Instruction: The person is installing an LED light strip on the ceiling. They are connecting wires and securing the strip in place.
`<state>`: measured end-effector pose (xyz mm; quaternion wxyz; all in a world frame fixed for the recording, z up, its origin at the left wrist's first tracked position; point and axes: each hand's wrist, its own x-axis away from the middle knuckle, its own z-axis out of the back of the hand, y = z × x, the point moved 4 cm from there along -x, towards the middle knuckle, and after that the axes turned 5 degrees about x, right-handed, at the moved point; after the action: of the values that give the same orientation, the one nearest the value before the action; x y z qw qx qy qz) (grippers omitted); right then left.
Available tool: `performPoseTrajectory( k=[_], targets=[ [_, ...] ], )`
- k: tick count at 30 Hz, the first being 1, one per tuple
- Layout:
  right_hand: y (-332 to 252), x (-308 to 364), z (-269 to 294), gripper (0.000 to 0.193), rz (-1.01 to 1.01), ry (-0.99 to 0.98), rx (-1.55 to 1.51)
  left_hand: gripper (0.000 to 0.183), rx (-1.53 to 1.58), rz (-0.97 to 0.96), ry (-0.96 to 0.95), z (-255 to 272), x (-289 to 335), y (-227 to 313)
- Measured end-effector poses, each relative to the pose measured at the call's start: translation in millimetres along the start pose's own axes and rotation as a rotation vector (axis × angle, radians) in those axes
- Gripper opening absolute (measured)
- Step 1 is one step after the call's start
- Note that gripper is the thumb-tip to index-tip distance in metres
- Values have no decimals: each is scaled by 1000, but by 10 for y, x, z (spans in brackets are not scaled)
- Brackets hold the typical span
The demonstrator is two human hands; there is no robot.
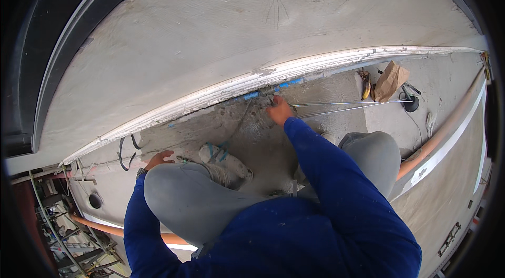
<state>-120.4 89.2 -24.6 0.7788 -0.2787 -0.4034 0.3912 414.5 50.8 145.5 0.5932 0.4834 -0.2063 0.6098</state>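
Person squats on a grey, wet-looking floor (265,149), facing a pale grey panel (210,20) edged along its base by ribbed white moulding (236,82).

Right hand (279,110): extended to the foot of the moulding, fingers drawn in to a narrow posture at a small dark item (271,100). Cannot tell whether the item is gripped or merely touched; fingertips partly hidden.

Blue strips (289,83): lie in a broken row along the joint between moulding and floor, just beyond the right hand and to either side of it.

Left hand (159,160): low beside the left knee, fingers spread wide, nothing visible in it. Dark wristband (141,172) at the cuff. Nearest object: black cord (121,154), bent in a loop, to its left, apart from the fingers.

Thin pale lines (326,104) run from near the right hand to a black round object (411,103). Brown paper bag (391,81) stands near that object; yellow-and-dark bananas (366,88) just left of the bag.

Dusty left shoe (226,165) between the hands, teal strands across it. Orange tube (439,123) curves along the right side. Scaffolding (68,236) at lower left.
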Motion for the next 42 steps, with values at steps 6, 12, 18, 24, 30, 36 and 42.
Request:
performPoseTrajectory(
  k=[6,12,18,24,30,36,42],
  targets=[
    [-73,-50,-381,55,-215,-52,-433,55,56,-174,-94,415,66,866],
    [-135,-26,-171,27,-139,99,-107,55,-167,-271,-357,305,88,2257],
    [-112,-58,-76,25,-86,71,90,56,-404,-590,-256,-351,-693,3190],
    [-221,5,3,26,-71,12,101,64,-189,-380,153,-1108,-1679,3433],
    [-274,81,115,31,-60,2,96,53,-69,-325,404,-1432,-1815,3444],
    [-311,88,190,32,-77,-24,95,34,-110,-285,483,-1356,-1812,3426],
    [-353,95,210,30,-78,-28,101,28,-222,-263,442,-1237,-1776,3469]
  ],
)
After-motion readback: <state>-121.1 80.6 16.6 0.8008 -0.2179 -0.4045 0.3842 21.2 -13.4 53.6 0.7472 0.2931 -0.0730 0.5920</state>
